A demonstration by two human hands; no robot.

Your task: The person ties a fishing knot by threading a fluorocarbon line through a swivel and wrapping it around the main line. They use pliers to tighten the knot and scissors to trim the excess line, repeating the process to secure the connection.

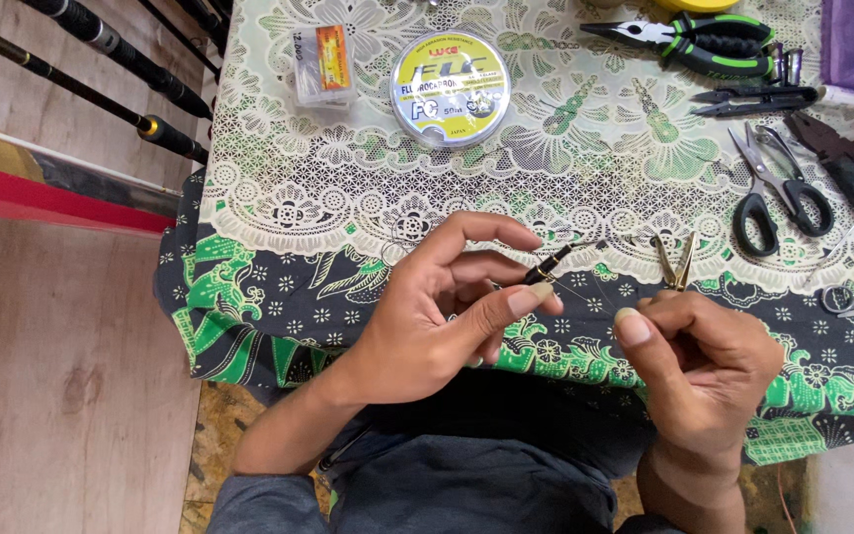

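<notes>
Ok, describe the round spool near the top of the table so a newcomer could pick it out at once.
Start at the table's lace-patterned cloth and look to its far edge, above the left hand. There lies the round spool, flat, beside a small clear packet. It is the only disc there, with a yellow label under a clear case.

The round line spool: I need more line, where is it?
In the head view, the round line spool lies at the table's far edge, left of centre, beside a small clear packet.
</notes>
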